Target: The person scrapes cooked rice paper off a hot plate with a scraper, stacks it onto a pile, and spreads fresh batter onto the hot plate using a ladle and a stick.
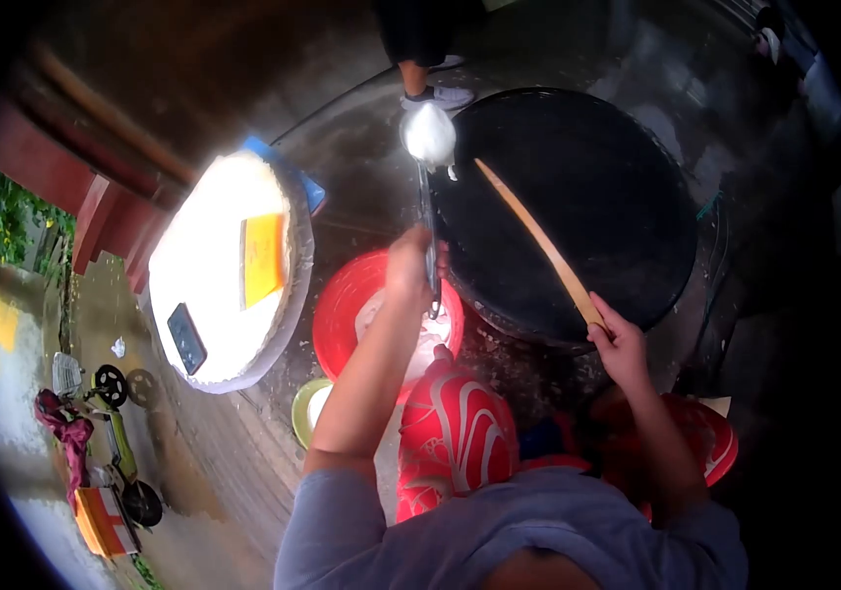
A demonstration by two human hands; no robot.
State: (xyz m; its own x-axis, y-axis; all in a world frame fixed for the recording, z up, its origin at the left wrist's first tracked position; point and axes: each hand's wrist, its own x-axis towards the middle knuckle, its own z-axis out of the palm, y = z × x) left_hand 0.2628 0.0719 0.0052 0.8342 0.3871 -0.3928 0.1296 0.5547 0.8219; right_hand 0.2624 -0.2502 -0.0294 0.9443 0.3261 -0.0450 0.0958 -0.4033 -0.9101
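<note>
Near, on the right, the right hand (621,341) grips one wooden stick (541,239), which slants far and left over one round black plate (587,192). To the left, one red basin (336,310) holds whitish stuff (429,339), just nearer than the left hand (411,262). That hand is closed round one ladle (428,136), whose bowl hangs farther off, by the plate's left edge.

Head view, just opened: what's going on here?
The person's left hand holds a ladle heaped with something white near the edge of a round black surface. The right hand grips a slim wooden strip, its far end over that surface; whether it touches is unclear. A red basin, also with white stuff inside, stands in front of the person.
</note>
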